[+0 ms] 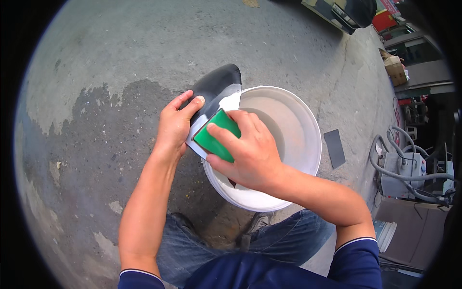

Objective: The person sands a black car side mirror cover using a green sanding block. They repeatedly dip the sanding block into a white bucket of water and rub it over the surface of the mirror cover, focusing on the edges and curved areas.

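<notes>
Sanding the black panel (219,86) over the white bucket (308,125): left hand (174,126) clamping its edge, right hand (245,149) gripping the green sanding block (215,136); next, probably firm even strokes.

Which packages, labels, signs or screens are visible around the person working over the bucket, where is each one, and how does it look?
Cardboard box: far right, at the edge of the pavement; brown, roughly cubic, crumpled.
Red sign or board: top right corner; a flat red panel, details too small to tell.
No screens and no labels can be made out; the white bucket shows plain walls.
</notes>
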`<state>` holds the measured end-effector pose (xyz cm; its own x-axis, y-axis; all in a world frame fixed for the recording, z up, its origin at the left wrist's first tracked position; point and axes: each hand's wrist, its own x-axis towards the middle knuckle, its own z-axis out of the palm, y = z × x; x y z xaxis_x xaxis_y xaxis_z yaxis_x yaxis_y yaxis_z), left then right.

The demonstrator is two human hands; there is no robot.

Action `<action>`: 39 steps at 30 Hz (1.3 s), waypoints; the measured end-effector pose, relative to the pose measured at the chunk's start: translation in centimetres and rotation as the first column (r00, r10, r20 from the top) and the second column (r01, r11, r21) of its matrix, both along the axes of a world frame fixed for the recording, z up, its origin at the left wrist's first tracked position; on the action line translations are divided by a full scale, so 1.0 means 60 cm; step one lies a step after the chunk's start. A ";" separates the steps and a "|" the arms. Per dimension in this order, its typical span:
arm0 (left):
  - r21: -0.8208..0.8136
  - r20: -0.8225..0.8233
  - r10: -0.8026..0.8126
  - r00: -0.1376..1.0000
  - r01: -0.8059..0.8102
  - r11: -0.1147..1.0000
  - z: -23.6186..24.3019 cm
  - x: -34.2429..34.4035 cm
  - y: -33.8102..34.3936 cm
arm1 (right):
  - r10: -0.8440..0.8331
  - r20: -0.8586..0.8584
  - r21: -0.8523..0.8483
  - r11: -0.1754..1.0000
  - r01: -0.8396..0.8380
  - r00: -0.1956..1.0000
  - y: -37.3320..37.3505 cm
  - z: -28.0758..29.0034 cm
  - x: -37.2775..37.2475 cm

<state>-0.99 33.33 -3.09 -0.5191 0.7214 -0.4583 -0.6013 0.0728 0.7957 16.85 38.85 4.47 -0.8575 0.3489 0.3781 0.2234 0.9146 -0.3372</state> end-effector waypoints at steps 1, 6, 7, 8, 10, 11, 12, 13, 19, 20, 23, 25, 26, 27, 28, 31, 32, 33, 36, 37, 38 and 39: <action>-0.006 -0.003 0.000 1.000 0.000 1.000 0.002 0.000 -0.001 | 0.048 0.035 -0.027 0.999 -0.047 0.998 -0.018 0.003 0.009; -0.038 0.031 -0.021 0.999 0.022 0.999 0.010 0.002 -0.005 | -0.304 -0.009 -0.035 0.952 0.304 0.953 0.098 -0.014 -0.031; -0.065 0.022 -0.019 1.000 0.021 0.998 0.011 -0.002 -0.007 | -0.274 -0.021 -0.022 0.962 0.274 0.961 0.071 -0.016 -0.027; -0.052 0.008 0.001 1.000 0.000 0.999 0.006 0.000 -0.007 | -0.153 -0.020 -0.011 0.988 0.153 0.988 0.020 -0.012 -0.015; -0.036 0.010 0.000 1.000 0.001 0.999 0.013 0.002 -0.001 | -0.030 -0.021 -0.006 1.000 0.030 0.999 -0.009 -0.006 -0.008; -0.035 0.005 0.003 1.000 -0.003 0.999 0.017 0.002 -0.002 | -0.060 -0.026 -0.016 0.998 0.060 0.998 0.012 -0.001 -0.016; -0.035 0.014 -0.008 1.000 0.009 0.999 0.014 0.002 -0.004 | -0.189 0.019 -0.041 0.981 0.190 0.982 0.046 -0.002 -0.026; -0.044 0.020 -0.013 1.000 0.014 0.999 0.015 0.008 -0.008 | -0.317 0.071 -0.061 0.945 0.322 0.946 0.081 -0.003 -0.028; -0.029 0.016 -0.012 1.000 0.013 1.000 0.011 -0.002 -0.017 | -0.390 0.359 -0.133 0.878 0.460 0.848 0.089 -0.020 0.082; -0.016 0.021 -0.018 1.000 0.019 1.000 0.013 0.000 -0.015 | -0.358 0.547 -0.099 0.870 0.483 0.757 0.090 -0.036 0.086; 0.022 0.072 -0.021 0.997 0.019 1.000 0.005 0.004 -0.010 | -0.182 0.803 -0.129 0.876 0.465 0.567 0.118 -0.119 0.089; 0.034 0.063 -0.025 0.998 0.023 0.999 0.000 -0.001 -0.013 | -0.171 0.865 -0.063 0.896 0.439 0.472 0.115 -0.168 0.075; 0.038 0.060 -0.029 0.998 0.027 0.999 0.000 -0.001 -0.016 | -0.166 0.892 -0.031 0.905 0.424 0.420 0.114 -0.193 0.076; 0.028 0.056 -0.042 0.998 0.040 0.999 0.007 0.001 -0.015 | -0.111 0.912 -0.042 0.932 0.359 0.395 0.119 -0.226 0.089; 0.019 0.052 -0.055 0.997 0.054 0.998 0.018 0.005 -0.013 | -0.058 0.930 -0.055 0.954 0.293 0.363 0.124 -0.263 0.105; 0.031 0.037 -0.014 0.999 0.013 0.999 0.021 0.000 -0.022 | 0.012 0.870 -0.133 0.968 0.212 0.494 0.111 -0.267 0.116; 0.023 0.025 -0.007 1.000 0.007 1.000 0.015 -0.004 -0.026 | 0.010 0.790 -0.183 0.958 0.220 0.613 0.105 -0.239 0.119; 0.019 0.020 -0.009 1.000 0.008 1.000 0.011 -0.003 -0.026 | -0.004 0.699 -0.229 0.946 0.230 0.715 0.100 -0.199 0.125; 0.026 0.026 -0.009 1.000 0.008 1.000 0.018 0.003 -0.025 | -0.100 0.674 -0.053 0.982 0.183 0.732 0.102 -0.037 0.111; 0.025 0.024 -0.019 1.000 0.018 1.000 0.020 0.007 -0.022 | -0.111 0.624 0.057 0.994 0.097 0.774 0.096 0.016 0.110; 0.012 0.002 -0.017 1.000 0.017 1.000 0.023 0.008 -0.024 | -0.106 0.614 0.121 0.992 0.040 0.782 0.081 0.071 0.094; 0.008 -0.014 -0.025 1.000 0.025 1.000 0.027 0.013 -0.020 | -0.113 0.609 0.192 0.981 -0.008 0.785 0.067 0.124 0.085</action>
<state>-0.21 32.12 -1.49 -0.5069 0.7383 -0.4450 -0.5882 0.0811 0.8046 21.94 42.90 11.93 -0.9100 0.3807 -0.1642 0.3773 0.9246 0.0526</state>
